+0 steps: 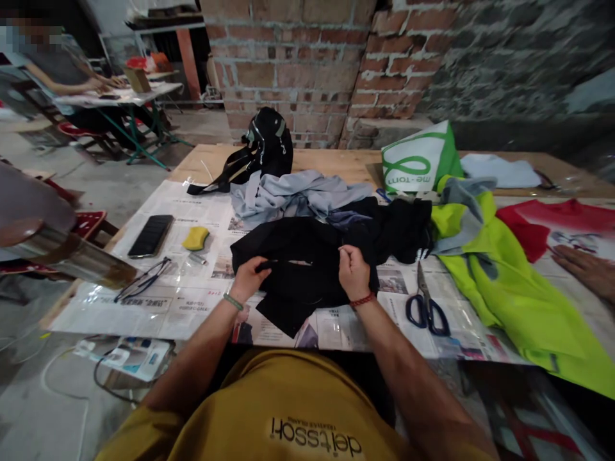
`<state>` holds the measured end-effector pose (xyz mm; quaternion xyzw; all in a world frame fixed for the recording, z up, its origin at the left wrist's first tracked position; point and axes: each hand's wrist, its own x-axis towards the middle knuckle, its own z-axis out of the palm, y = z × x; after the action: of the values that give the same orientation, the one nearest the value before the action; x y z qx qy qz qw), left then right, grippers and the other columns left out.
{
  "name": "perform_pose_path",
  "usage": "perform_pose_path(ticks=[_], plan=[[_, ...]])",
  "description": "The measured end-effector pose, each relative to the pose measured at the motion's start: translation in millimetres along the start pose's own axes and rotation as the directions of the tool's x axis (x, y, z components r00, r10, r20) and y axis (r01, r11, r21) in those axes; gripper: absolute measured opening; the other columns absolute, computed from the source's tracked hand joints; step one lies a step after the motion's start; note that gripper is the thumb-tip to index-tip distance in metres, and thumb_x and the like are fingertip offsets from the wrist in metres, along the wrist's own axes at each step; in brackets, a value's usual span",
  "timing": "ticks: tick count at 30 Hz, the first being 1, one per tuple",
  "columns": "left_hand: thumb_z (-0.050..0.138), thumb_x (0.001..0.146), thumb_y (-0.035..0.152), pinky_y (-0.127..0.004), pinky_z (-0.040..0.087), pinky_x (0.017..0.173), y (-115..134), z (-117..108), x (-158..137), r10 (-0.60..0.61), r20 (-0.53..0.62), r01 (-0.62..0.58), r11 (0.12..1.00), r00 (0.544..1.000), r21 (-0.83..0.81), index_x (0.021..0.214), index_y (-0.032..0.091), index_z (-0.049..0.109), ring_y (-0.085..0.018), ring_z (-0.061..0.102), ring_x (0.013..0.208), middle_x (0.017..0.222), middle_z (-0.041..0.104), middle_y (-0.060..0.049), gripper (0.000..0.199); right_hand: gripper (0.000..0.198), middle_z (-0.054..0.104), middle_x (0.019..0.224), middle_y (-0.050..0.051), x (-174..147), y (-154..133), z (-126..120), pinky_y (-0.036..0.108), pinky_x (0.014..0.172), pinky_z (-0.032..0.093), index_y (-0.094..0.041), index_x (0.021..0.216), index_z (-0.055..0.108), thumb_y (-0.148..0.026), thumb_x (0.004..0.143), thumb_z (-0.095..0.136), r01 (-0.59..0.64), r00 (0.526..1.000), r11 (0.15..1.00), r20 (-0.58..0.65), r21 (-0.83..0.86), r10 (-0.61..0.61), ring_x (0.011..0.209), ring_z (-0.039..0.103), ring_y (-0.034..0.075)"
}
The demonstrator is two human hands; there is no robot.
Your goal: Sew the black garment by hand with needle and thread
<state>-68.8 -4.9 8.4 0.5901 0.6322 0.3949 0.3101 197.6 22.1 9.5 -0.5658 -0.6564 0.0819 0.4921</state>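
Observation:
Spread in front of me on newspaper is a black garment point(298, 282), with a narrow gap in its middle where paper shows through. My left hand point(250, 278) pinches the garment near its left edge, thumb against fingers. On the other side my right hand point(354, 272) is closed in a fist on the cloth. Beyond the garment lies a crumpled light grey cloth point(298, 192). More black clothing with white stripes point(403, 230) touches it on the right. Blue-handled scissors point(426, 314) rest right of my right hand, blades pointing away.
At left are a phone point(150, 235), a yellow sponge point(195, 238), glasses point(144, 282) and a tilted clear bottle point(81, 256). A black bag point(271, 141) and a green-white bag point(423, 160) stand behind. A neon-yellow garment point(523, 288) overhangs the front edge. Another person's hand point(583, 269) touches a red shirt point(567, 221).

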Motion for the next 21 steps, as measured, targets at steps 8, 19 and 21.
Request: perform_pose_path(ticks=[8,19,21], plan=[[0.048,0.064,0.002,-0.038,0.046,0.088,-7.5,1.3,-17.3,0.308,-0.043,-0.260,0.862,0.950,0.435,0.116,0.017,0.056,-0.022,0.055,0.098,0.108,0.058,-0.010,0.054,0.020,0.067,0.086,0.006,-21.8,10.8,16.5,0.026,0.065,0.050,-0.020,0.093,0.057,-0.029,0.089,0.039,0.082,0.996,0.995,0.020,0.051,-0.083,0.072,0.064,0.016],[0.058,0.072,0.018,-0.035,0.044,0.092,53.2,57.1,11.1,0.542,0.369,-0.630,0.755,0.755,0.182,0.104,0.017,0.064,-0.020,0.056,0.101,0.110,0.061,-0.009,0.032,0.020,0.066,0.086,0.006,-24.5,8.0,14.7,0.028,0.067,0.051,-0.020,0.094,0.057,-0.029,0.088,0.039,0.103,0.992,0.990,0.060,0.097,-0.109,0.073,0.063,0.016],[0.058,0.075,0.022,-0.030,0.047,0.085,48.8,71.1,12.6,0.496,0.430,-0.592,0.797,0.755,0.120,0.100,0.018,0.066,-0.018,0.060,0.091,0.098,0.066,-0.008,0.027,0.020,0.066,0.084,0.006,-24.8,7.9,14.0,0.028,0.065,0.050,-0.020,0.093,0.057,-0.029,0.088,0.040,0.080,0.993,0.992,0.077,0.101,-0.088,0.071,0.063,0.016]])
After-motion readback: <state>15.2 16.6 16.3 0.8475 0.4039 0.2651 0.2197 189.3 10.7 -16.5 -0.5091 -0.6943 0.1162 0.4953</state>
